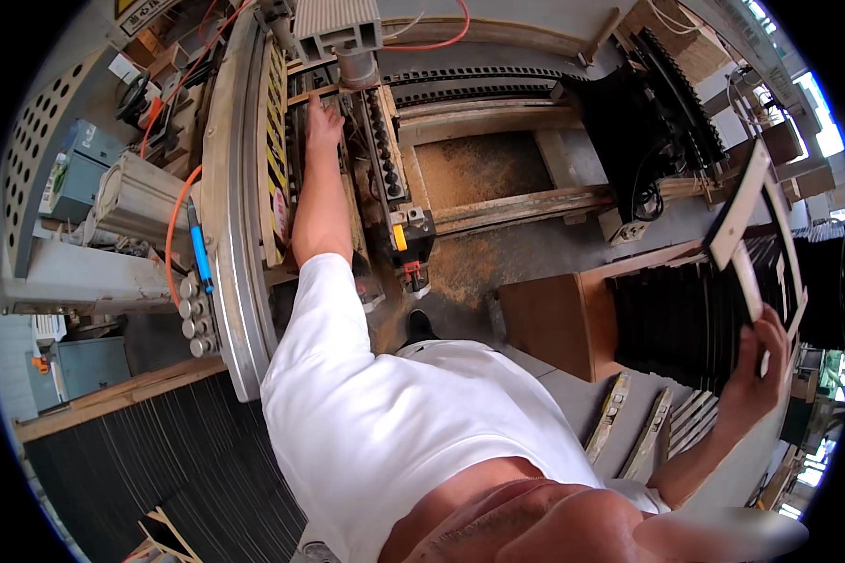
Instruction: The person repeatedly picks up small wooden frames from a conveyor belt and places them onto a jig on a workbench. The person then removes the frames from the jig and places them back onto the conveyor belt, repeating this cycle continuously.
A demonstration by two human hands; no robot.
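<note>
My left arm stretches far forward over the machine bed, and my left hand (pixel 323 126) is at a narrow wooden strip (pixel 310 94) below the machine's grey metal head (pixel 338 30). Its fingers look extended and slightly apart; whether they touch the strip is hard to tell. Out to the right, my right hand (pixel 763 368) is closed around the lower end of a thin, open wooden frame (pixel 739 214) with pale faces and dark edges. The frame tilts upward beside a tight row of black panels (pixel 671 319).
A brown board box (pixel 556 324) stands beside the black panels. Sawdust (pixel 483 174) covers the floor inside the machine's frame. Along the left runs a metal rail (pixel 230 188) with a blue pen-like tool (pixel 199 249). More black panels (pixel 160 450) are stacked at lower left.
</note>
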